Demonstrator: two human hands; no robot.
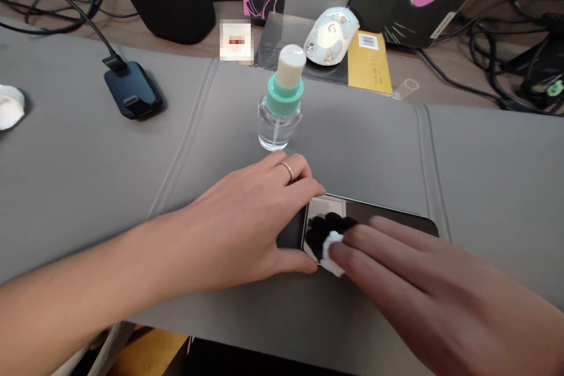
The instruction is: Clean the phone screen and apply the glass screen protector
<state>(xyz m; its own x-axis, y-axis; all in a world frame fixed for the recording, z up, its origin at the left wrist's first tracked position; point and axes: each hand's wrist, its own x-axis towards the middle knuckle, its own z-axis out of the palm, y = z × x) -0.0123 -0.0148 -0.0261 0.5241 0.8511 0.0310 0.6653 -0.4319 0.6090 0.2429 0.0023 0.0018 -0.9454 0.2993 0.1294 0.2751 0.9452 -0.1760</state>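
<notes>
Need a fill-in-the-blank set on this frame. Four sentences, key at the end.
1. The left hand, at the phone's edges, wears a ____.
2. Touching the white wad on the phone is the ____.
3. Beside the yellow card lies a computer ____.
4. The clear bottle stands on a mat coloured ____.

Key: ring; right hand; mouse; grey
</notes>
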